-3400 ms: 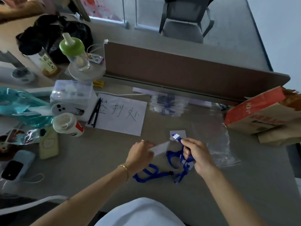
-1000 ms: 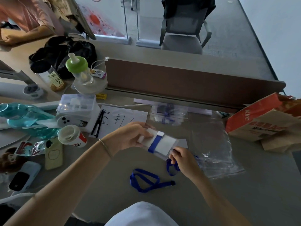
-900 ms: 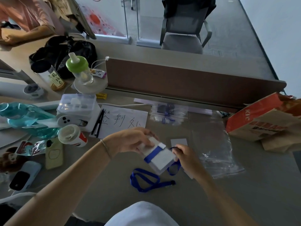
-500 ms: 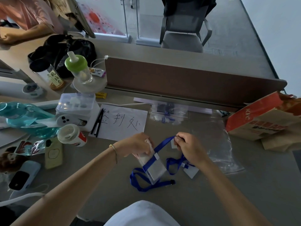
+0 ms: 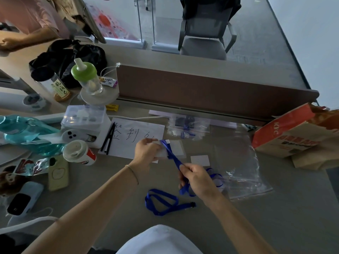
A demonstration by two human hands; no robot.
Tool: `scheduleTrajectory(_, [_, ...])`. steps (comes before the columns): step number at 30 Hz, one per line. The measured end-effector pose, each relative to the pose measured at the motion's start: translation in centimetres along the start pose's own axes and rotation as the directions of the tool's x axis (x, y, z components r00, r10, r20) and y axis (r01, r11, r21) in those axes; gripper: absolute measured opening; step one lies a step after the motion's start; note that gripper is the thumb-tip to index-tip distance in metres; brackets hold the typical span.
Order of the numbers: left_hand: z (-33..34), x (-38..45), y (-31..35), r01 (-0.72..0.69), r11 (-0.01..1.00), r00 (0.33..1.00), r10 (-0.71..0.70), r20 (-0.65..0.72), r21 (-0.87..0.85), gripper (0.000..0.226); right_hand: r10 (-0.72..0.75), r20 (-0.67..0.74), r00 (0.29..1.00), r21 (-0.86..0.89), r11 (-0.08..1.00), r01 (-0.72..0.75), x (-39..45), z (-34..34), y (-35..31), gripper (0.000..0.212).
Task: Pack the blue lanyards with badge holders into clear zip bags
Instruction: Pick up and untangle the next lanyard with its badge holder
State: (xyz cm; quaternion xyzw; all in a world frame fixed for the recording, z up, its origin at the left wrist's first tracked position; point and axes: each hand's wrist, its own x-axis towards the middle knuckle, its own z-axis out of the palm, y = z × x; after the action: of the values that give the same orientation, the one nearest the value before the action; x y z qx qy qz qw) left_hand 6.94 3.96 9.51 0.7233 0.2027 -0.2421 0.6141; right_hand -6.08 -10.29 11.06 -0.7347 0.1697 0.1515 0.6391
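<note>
My left hand (image 5: 146,151) grips a clear badge holder (image 5: 176,148) just above the table, near the lower right corner of a handwritten paper sheet. A blue lanyard (image 5: 173,156) runs taut from the holder down to my right hand (image 5: 197,178), which pinches the strap. The rest of the strap lies in loops (image 5: 163,201) on the table in front of me. An empty clear zip bag (image 5: 242,165) lies flat to the right of my right hand. A second clear zip bag (image 5: 189,126), with a lanyard inside, rests by the brown divider.
A white card (image 5: 200,160) lies between the hands and the empty bag. A paper sheet (image 5: 135,133), pens, a plastic box (image 5: 84,117), a cup (image 5: 78,152), phones and bottles crowd the left. A paper takeaway bag (image 5: 293,138) stands at right. The brown divider (image 5: 211,90) closes the back.
My left hand has carried the badge holder up and away from me. My right hand has slid down the strap toward me, so the lanyard is now stretched between them.
</note>
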Motion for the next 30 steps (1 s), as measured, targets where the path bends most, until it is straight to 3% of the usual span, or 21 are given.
scheduleTrajectory(4, [0.0,-0.6,0.7,0.167,0.954,0.986,-0.159,0.051,-0.247,0.023,0.089,0.069,0.994,0.106,0.99,-0.096,0.2,0.9,2.3,0.045])
scheduleTrajectory(7, [-0.3,-0.8,0.9,0.241,0.939,0.968,-0.215,0.127,-0.244,0.024,0.156,0.099,0.983,0.148,0.974,-0.17,0.3,0.6,4.0,0.043])
scheduleTrajectory(10, [-1.1,-0.7,0.4,0.289,0.954,0.925,-0.255,0.284,-0.084,0.028,0.252,0.085,0.964,0.279,0.923,-0.266,0.7,-0.2,5.3,0.038])
scheduleTrajectory(14, [-2.1,-0.9,-0.6,0.243,0.946,0.8,-0.321,0.506,0.216,0.034,0.303,0.091,0.949,0.344,0.884,-0.316,0.8,-1.6,6.1,0.036])
scheduleTrajectory(17, [-2.3,-1.8,-0.8,0.139,0.912,0.721,-0.36,0.592,0.385,0.041,0.287,0.092,0.953,0.24,0.923,-0.301,0.8,-2.3,5.6,0.027])
scheduleTrajectory(20, [-2.0,-2.8,-0.4,0.079,0.89,0.606,-0.401,0.687,0.45,0.05,0.23,0.097,0.968,0.04,0.971,-0.235,1.0,-2.5,4.7,0.029])
scheduleTrajectory(23, [-1.5,-3.4,-0.2,-0.025,0.857,0.565,-0.413,0.714,0.515,0.053,0.214,0.12,0.969,-0.086,0.975,-0.205,1.2,-2.5,3.9,0.032])
scheduleTrajectory(26, [-0.9,-3.5,-0.2,-0.176,0.764,0.606,-0.413,0.68,0.62,0.053,0.168,0.071,0.983,-0.222,0.964,-0.149,1.3,-2.5,3.3,0.034])
scheduleTrajectory(28, [-0.3,-3.9,-0.2,-0.297,0.651,0.703,-0.346,0.622,0.698,0.05,0.07,-0.042,0.997,-0.313,0.946,-0.08,1.3,-2.3,2.9,0.04])
scheduleTrajectory(30, [0.5,-4.1,-0.9,-0.306,0.65,0.794,-0.229,0.564,0.695,0.046,-0.066,-0.155,0.986,-0.394,0.919,-0.001,1.0,-1.8,2.7,0.041])
